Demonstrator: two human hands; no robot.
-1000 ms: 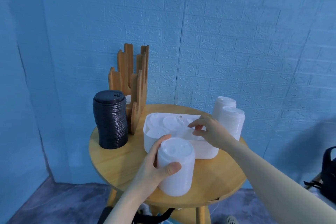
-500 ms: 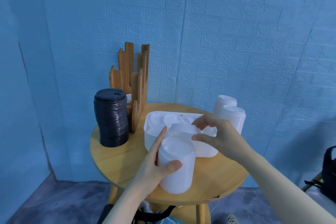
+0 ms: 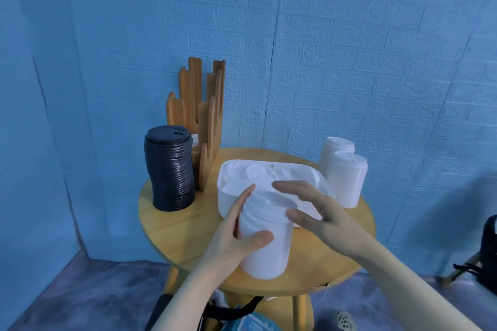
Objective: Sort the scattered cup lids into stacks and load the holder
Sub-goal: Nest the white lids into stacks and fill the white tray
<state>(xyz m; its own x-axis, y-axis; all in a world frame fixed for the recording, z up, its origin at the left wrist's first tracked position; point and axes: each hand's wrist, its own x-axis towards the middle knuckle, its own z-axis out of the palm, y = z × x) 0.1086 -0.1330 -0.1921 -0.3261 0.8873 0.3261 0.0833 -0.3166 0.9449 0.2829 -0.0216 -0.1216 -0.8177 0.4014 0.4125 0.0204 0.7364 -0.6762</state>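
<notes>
Head camera looks down on a round wooden counter set against a blue brick-patterned wall. The left hand grips a tall stack of white lids standing near the front edge of the counter; its fingers curl round the far left side of the stack and the thumb presses on the near side. The right hand is over the top right of that stack with fingers spread wide and only loosely bent, thumb at the rim of the topmost white lid, which sits slightly askew on the stack. Whether the right fingers actually pinch that lid cannot be told.

Just beyond the fingertips of both hands lies a white rectangular tray with loose white lids scattered in it. Past the right hand, to its right, stand two more stacks of white lids, touching or nearly touching each other, close beside the tray. Well to the left of the left fingers stands a leaning stack of black lids, and directly behind it and to its right rises the wooden lid holder, its upright slats of stepped height; a little white shows low inside it. A dark bag sits on the floor at the far right.
</notes>
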